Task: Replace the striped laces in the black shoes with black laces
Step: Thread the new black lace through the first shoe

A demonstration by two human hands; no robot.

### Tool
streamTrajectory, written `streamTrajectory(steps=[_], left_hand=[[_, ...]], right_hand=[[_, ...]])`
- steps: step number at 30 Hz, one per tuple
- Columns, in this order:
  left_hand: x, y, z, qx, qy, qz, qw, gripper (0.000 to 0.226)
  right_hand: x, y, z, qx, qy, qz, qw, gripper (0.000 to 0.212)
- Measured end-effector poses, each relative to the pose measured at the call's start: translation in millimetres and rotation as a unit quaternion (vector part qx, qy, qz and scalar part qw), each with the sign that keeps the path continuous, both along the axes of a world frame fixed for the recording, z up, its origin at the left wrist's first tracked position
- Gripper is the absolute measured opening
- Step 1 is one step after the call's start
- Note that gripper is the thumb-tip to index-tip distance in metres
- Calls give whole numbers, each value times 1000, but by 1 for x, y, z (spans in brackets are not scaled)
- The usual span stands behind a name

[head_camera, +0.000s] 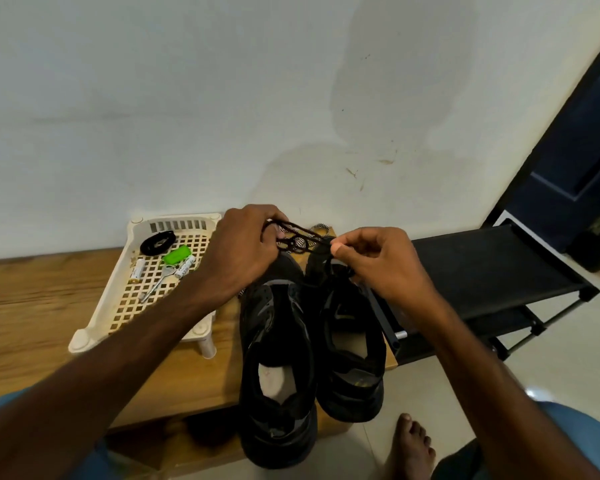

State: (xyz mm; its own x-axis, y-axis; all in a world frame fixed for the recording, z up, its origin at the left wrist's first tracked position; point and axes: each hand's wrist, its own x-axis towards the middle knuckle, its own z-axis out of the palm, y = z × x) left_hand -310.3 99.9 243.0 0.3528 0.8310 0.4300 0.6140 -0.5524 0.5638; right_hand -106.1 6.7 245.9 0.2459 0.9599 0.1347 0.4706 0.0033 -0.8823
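two black shoes (274,306) sit side by side; above their toes the left hand (243,247) grips a black lace (293,226) and the right hand (378,265) pinches it.

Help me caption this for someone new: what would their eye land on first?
The left hand and right hand hold a black lace between them at centre, above the black shoes on the wooden bench. Left of them sits a white lattice tray with a bright green item.
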Motion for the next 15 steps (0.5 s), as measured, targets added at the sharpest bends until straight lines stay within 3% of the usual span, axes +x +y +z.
streamTrajectory(steps=[5, 9, 13, 15], left_hand=[[-13, 15, 3, -20, -20, 34, 999, 26], [-21, 26, -3, -57, 9, 61, 996, 29], [-34, 36, -5, -141, -49, 117, 982, 30], [-40, 39, -4, -153, -70, 133, 977, 30]], right_hand=[[17, 0, 10, -30, 207, -12, 978, 23], [33, -2, 18, -19, 305, -9, 952, 41], [48, -10, 29, 40, 475, 37, 878, 42], [51, -13, 31, 53, 472, 34, 879, 37]])
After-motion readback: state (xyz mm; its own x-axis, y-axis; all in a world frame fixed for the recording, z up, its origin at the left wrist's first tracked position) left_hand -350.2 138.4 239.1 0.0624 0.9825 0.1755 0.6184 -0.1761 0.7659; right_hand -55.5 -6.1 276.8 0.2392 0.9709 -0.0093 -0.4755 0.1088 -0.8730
